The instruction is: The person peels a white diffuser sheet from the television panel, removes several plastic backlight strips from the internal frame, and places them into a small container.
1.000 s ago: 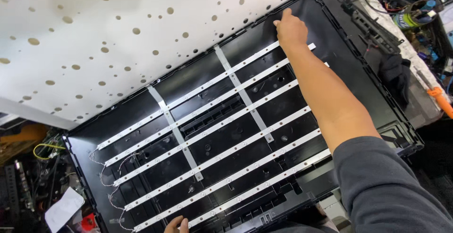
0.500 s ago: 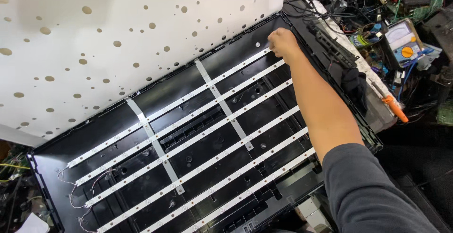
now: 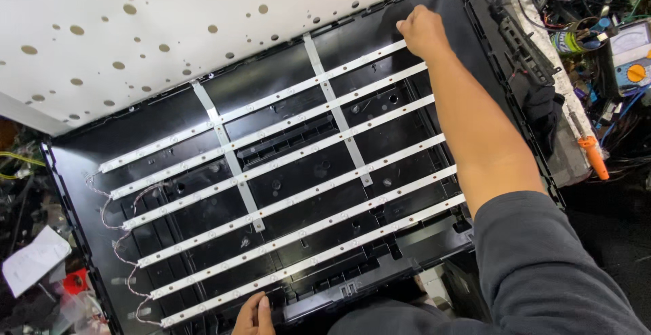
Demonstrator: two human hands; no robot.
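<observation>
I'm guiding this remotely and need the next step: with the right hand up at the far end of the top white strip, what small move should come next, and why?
Probably press or pinch that strip end to check its seating. The right hand rests closed on the far end of the top white strip, which runs across the black back panel. The left hand steadies the near edge, and the white perforated sheet is folded back, exposing the strips.

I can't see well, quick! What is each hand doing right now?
Left hand: at the near edge of the black panel, fingers bent; holding anything cannot be told.
Right hand: closed, knuckles up, on the end of the top white strip.
</observation>
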